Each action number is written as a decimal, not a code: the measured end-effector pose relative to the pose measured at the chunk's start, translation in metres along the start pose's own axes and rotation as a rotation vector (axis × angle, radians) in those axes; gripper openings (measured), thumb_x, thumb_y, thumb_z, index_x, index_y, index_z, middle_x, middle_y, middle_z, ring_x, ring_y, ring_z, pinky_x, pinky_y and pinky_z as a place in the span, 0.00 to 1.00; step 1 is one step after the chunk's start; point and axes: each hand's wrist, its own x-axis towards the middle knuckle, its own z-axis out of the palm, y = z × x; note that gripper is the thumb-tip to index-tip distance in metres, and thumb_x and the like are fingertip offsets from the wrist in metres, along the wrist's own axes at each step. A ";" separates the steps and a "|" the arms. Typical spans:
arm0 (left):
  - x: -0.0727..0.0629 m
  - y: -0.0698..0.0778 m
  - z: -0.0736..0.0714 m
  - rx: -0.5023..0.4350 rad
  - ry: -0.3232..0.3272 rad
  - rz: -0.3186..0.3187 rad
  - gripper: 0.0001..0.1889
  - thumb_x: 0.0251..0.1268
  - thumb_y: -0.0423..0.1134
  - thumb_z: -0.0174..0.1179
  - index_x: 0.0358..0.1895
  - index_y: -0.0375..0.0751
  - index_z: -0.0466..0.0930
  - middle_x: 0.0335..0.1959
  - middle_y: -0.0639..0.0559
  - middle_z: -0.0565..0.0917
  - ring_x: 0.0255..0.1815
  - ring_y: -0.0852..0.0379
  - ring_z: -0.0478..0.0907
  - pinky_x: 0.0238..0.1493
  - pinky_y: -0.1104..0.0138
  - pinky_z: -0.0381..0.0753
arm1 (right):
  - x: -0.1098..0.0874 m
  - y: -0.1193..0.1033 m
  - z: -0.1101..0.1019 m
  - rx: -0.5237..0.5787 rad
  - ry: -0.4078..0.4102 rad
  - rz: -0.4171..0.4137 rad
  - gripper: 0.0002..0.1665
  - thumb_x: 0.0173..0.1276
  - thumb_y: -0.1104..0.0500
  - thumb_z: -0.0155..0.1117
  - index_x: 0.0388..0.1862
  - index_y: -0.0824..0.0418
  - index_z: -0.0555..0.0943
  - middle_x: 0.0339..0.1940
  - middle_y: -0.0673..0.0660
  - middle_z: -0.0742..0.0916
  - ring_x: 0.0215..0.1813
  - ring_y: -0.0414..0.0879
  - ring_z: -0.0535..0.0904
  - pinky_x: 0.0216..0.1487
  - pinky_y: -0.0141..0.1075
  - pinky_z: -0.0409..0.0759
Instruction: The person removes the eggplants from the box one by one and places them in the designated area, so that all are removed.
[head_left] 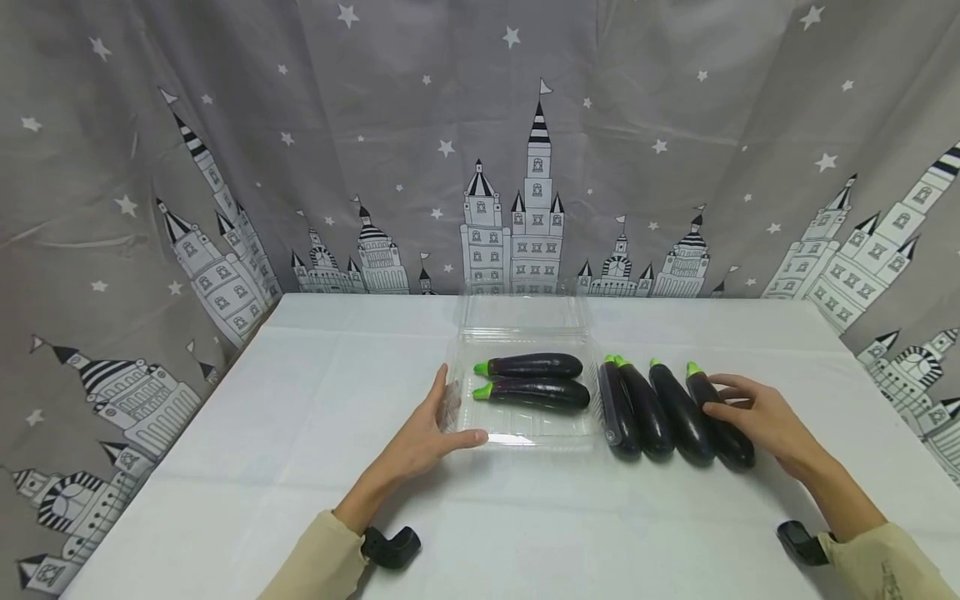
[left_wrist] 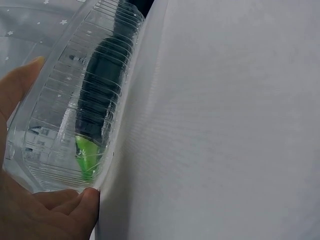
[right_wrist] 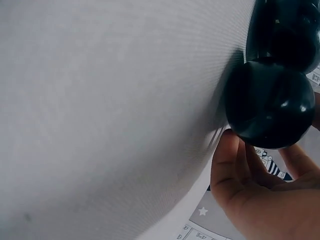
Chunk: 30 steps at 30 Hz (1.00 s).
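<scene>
A clear plastic clamshell container [head_left: 525,433] lies with its lid [head_left: 525,315] raised at the back. Two eggplants with green stems, one at the rear [head_left: 536,365] and one in front [head_left: 536,394], lie side by side inside it. My left hand [head_left: 427,433] holds the container's front left corner, thumb along the front and fingers at the left side. Right of the container, several eggplants [head_left: 678,412] stand in a slanted row on the table. Around the rightmost eggplant [head_left: 727,433] my right hand [head_left: 761,417] has its thumb and fingers on opposite sides; its rounded end [right_wrist: 270,105] fills the right wrist view.
White cloth covers the table [head_left: 225,483]. Behind it hangs a grey curtain [head_left: 390,125] printed with castles and stars. The leftmost eggplant of the row [head_left: 621,417] lies close against the container's right wall.
</scene>
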 end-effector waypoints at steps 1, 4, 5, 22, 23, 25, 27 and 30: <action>0.000 0.001 0.000 0.001 0.000 -0.001 0.63 0.54 0.51 0.73 0.80 0.42 0.32 0.79 0.36 0.46 0.79 0.41 0.40 0.74 0.44 0.41 | 0.000 0.000 0.000 0.000 0.002 -0.006 0.36 0.73 0.54 0.62 0.71 0.72 0.65 0.61 0.79 0.74 0.60 0.73 0.73 0.54 0.60 0.75; 0.000 0.001 0.000 0.003 0.002 -0.009 0.62 0.54 0.50 0.73 0.80 0.43 0.31 0.79 0.37 0.46 0.79 0.41 0.39 0.73 0.44 0.40 | 0.000 0.000 0.000 -0.003 0.005 -0.029 0.33 0.72 0.57 0.62 0.70 0.73 0.66 0.60 0.79 0.75 0.60 0.73 0.73 0.55 0.62 0.74; 0.000 0.001 0.000 0.005 0.003 -0.010 0.62 0.54 0.50 0.73 0.80 0.43 0.32 0.79 0.37 0.45 0.79 0.41 0.39 0.73 0.43 0.40 | 0.000 0.001 0.000 -0.004 0.004 -0.036 0.33 0.72 0.57 0.62 0.69 0.73 0.66 0.60 0.79 0.75 0.60 0.73 0.73 0.55 0.62 0.74; 0.000 0.002 0.001 -0.026 -0.005 -0.002 0.62 0.55 0.49 0.73 0.80 0.43 0.31 0.80 0.38 0.45 0.79 0.42 0.38 0.74 0.45 0.38 | 0.000 0.001 0.002 0.011 0.004 -0.031 0.35 0.74 0.56 0.60 0.71 0.74 0.63 0.61 0.80 0.73 0.62 0.74 0.71 0.56 0.62 0.73; 0.000 0.002 0.001 -0.023 -0.005 -0.003 0.62 0.55 0.49 0.73 0.80 0.43 0.32 0.80 0.38 0.45 0.79 0.42 0.37 0.74 0.45 0.38 | 0.000 0.000 0.003 0.013 0.006 -0.028 0.35 0.74 0.56 0.60 0.71 0.74 0.62 0.62 0.81 0.73 0.62 0.74 0.71 0.56 0.63 0.73; 0.000 0.002 0.001 -0.022 -0.004 -0.006 0.62 0.54 0.49 0.74 0.80 0.43 0.32 0.80 0.38 0.44 0.79 0.42 0.38 0.74 0.45 0.39 | -0.001 0.000 0.003 0.018 0.005 -0.023 0.35 0.75 0.56 0.59 0.71 0.74 0.62 0.62 0.81 0.72 0.62 0.75 0.70 0.57 0.62 0.73; 0.000 0.002 0.001 -0.020 -0.005 -0.008 0.62 0.54 0.49 0.74 0.80 0.43 0.32 0.79 0.38 0.45 0.79 0.42 0.38 0.74 0.45 0.39 | -0.001 -0.001 0.004 0.020 0.011 -0.025 0.34 0.75 0.56 0.58 0.71 0.74 0.63 0.62 0.81 0.72 0.62 0.74 0.70 0.57 0.62 0.73; 0.000 0.002 0.000 -0.017 -0.006 -0.010 0.63 0.54 0.49 0.74 0.80 0.43 0.31 0.79 0.38 0.45 0.79 0.42 0.37 0.74 0.45 0.38 | -0.002 -0.003 0.005 0.019 0.017 -0.030 0.33 0.76 0.56 0.57 0.71 0.74 0.63 0.63 0.81 0.72 0.63 0.74 0.70 0.57 0.62 0.73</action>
